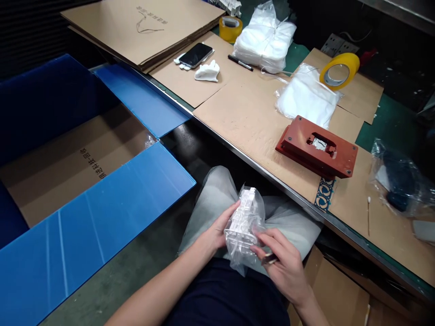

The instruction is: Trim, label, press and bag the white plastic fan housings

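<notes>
Clear bag (260, 210) enclosing pale parts (244, 215), held over lap (210, 203), near side of table (244, 117). Left hand (218, 230) wrapped round bag's left side; right hand (283, 262) pinching film at right. Red block (299, 142) on table, right.

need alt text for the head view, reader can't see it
A seated person's left hand and right hand hold a clear bag with pale, ridged contents above their lap. To the right, a cardboard-covered bench bears a red fixture, a phone and yellow tape; an open blue box stands left.
</notes>
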Demonstrator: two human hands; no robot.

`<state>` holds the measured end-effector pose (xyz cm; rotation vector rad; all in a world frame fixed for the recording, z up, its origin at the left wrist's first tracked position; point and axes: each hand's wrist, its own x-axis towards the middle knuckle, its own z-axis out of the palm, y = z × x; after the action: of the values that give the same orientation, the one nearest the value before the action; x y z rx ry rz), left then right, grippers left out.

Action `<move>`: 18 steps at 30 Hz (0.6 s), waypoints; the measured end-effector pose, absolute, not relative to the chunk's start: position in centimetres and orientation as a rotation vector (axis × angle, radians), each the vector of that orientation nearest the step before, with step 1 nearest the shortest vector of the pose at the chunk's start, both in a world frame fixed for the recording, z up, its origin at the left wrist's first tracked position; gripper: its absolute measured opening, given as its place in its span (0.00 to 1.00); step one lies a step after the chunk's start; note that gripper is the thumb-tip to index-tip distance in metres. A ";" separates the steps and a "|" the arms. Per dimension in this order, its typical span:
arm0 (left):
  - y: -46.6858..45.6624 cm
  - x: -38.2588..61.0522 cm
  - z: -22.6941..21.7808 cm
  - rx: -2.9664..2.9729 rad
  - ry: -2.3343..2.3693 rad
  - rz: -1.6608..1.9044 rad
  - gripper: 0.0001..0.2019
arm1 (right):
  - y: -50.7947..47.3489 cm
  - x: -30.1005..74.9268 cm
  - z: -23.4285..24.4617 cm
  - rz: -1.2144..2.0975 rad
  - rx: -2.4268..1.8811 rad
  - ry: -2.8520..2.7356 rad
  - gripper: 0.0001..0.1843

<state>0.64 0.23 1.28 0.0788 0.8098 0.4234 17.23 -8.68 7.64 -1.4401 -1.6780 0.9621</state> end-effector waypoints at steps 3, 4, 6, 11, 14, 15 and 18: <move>0.3 1.1 0.7 -0.001 0.743 0.511 0.25 | -9.2 18.5 9.0 0.731 -1.448 -1.702 0.23; 0.5 1.1 0.5 -0.019 0.730 0.543 0.25 | -9.3 19.0 9.5 0.669 -1.448 -1.708 0.23; 0.8 1.2 0.1 -0.043 0.707 0.592 0.26 | -9.6 19.9 10.4 0.571 -1.452 -1.725 0.22; 1.2 1.4 0.0 -0.040 0.710 0.666 0.27 | -9.9 20.8 12.7 0.424 -1.571 -1.495 0.15; 0.8 1.7 0.1 0.001 0.762 0.721 0.29 | -9.6 20.1 13.6 0.393 -1.557 -1.318 0.10; 0.6 1.8 0.1 0.019 0.778 0.745 0.31 | -9.4 19.8 13.6 0.432 -1.594 -1.290 0.09; 0.2 1.9 0.4 0.073 0.792 0.818 0.33 | -8.6 19.2 12.1 0.742 -1.867 -1.213 0.12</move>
<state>1.90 0.17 0.38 0.0729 0.7920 0.8178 19.21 -8.64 12.05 -1.8671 -1.2125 0.7423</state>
